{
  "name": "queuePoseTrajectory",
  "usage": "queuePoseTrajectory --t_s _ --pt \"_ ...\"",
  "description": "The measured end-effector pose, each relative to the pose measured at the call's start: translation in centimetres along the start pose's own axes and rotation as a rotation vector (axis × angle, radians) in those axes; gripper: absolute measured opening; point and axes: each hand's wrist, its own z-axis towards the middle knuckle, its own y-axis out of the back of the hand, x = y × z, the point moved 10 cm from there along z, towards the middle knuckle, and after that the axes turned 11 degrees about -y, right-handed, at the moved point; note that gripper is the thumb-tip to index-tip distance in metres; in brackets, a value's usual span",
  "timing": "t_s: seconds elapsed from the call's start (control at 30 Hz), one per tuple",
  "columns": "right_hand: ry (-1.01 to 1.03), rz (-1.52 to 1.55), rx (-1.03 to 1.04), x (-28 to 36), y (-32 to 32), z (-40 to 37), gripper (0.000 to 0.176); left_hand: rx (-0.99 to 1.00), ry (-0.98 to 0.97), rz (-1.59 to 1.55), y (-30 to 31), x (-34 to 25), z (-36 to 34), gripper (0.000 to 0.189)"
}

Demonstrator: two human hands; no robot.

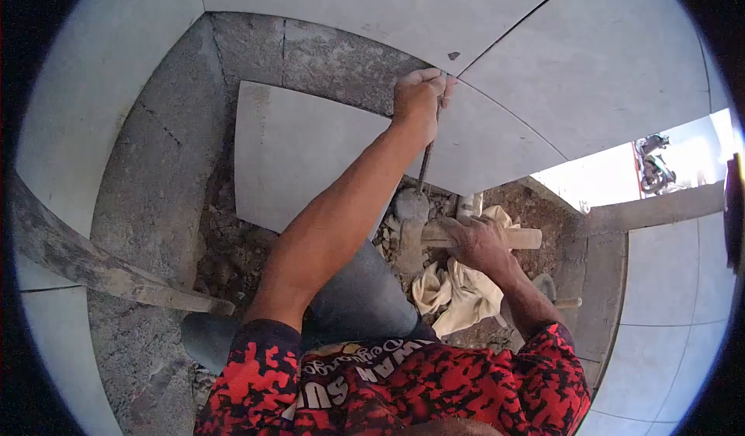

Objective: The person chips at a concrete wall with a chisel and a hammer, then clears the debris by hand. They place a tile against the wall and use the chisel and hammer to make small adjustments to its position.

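Observation:
My left hand [423, 93] is closed around a thin dark metal rod, which looks like a chisel [426, 160], up against the wall tiles where their joints meet. The rod's lower end comes down close to the head of a hammer [410, 223]. Fingers of my right hand [477, 243] wrap round the hammer's thick wooden handle, low in front of me. Behind my left forearm, a large pale tile [303, 153] covers part of the rough wall. A small chip [454, 56] shows in the tile just above my left hand.
Bare grey cement [167, 153] lies exposed at left. A curved wooden plank [116, 265] reaches in from the left edge. Crumpled beige cloth [466, 296] lies on the rubble below my right hand. A motorcycle [656, 164] shows through the bright opening at right, above a tiled surface [663, 281].

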Motion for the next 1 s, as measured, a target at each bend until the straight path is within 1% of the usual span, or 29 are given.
queuePoseTrajectory --t_s 0.07,0.1,0.17,0.2,0.27,0.3,0.37,0.4,0.47,0.5,0.57,0.6,0.63,0.67,0.7,0.77,0.8,0.83,0.9,0.93,1.0 --pt "-0.003 -0.033 0.051 -0.2 -0.9 -0.3 0.039 -0.091 0.001 -0.059 0.4 -0.1 -0.2 0.013" --pt "-0.004 -0.032 0.052 -0.4 -0.7 -0.2 0.039 -0.091 0.002 -0.059 0.4 0.2 -0.1 0.013" --pt "-0.026 -0.013 -0.009 -0.8 0.4 0.1 0.04 -0.091 -0.021 -0.022 0.7 0.4 0.2 0.014" --pt "-0.024 -0.01 -0.006 -0.7 0.4 0.2 0.04 -0.094 -0.02 -0.02 0.7 0.6 0.2 0.014" --pt "-0.092 0.016 -0.112 -1.2 1.5 0.4 0.042 -0.125 -0.029 -0.085 0.6 0.7 0.2 0.013" --pt "-0.092 0.015 -0.115 -1.4 1.3 0.5 0.042 -0.121 -0.031 -0.085 0.4 0.6 0.2 0.013" --pt "0.09 -0.076 -0.113 -0.2 0.1 0.1 0.038 -0.127 -0.04 -0.099 0.4 0.6 0.1 0.013" --pt "0.088 -0.072 -0.115 -0.5 0.3 0.2 0.038 -0.125 -0.039 -0.095 0.6 0.8 0.4 0.013" --pt "-0.171 0.004 -0.165 -3.5 1.9 0.9 0.034 -0.012 -0.032 -0.058 0.2 1.0 1.0 0.013" --pt "-0.168 0.003 -0.163 -3.3 2.4 0.9 0.034 -0.015 -0.033 -0.059 0.2 0.7 0.9 0.013" --pt "-0.132 0.053 -0.087 -2.8 2.5 0.7 0.033 -0.077 -0.011 -0.047 0.3 0.6 0.6 0.013" --pt "-0.135 0.05 -0.089 -2.9 2.7 0.4 0.033 -0.073 -0.011 -0.05 -0.1 0.5 0.4 0.013" --pt "0.023 -0.1 -0.042 -1.3 2.0 0.1 0.035 -0.086 -0.013 -0.117 -0.3 0.2 0.3 0.009" --pt "0.182 -0.247 0.011 0.2 0.9 -0.5 0.038 -0.105 -0.01 -0.181 -0.3 0.0 0.1 0.012" --pt "0.185 -0.244 0.011 0.0 0.9 -0.1 0.038 -0.108 -0.012 -0.179 0.0 0.0 0.3 0.012" --pt "-0.111 -0.028 -0.034 -3.4 2.1 1.0 0.04 -0.045 -0.029 -0.108 -0.2 0.1 0.4 0.013" --pt "-0.15 -0.034 -0.068 -3.2 3.1 1.1 0.041 -0.045 -0.028 -0.11 -0.2 0.2 0.4 0.013" --pt "-0.147 -0.034 -0.077 -3.3 3.1 1.2 0.041 -0.051 -0.019 -0.117 -0.3 0.1 0.7 0.013" --pt "-0.105 -0.022 0.116 -3.3 0.8 0.7 0.043 -0.062 -0.004 -0.122 -0.2 0.0 0.6 0.014" --pt "-0.105 -0.023 0.114 -3.4 0.9 0.8 0.043 -0.09 0.011 -0.146 -0.2 0.0 0.5 0.014" --pt "0.12 -0.098 -0.039 -1.1 2.6 0.5 0.045 -0.118 0.033 -0.169 -0.1 0.2 0.3 0.014"
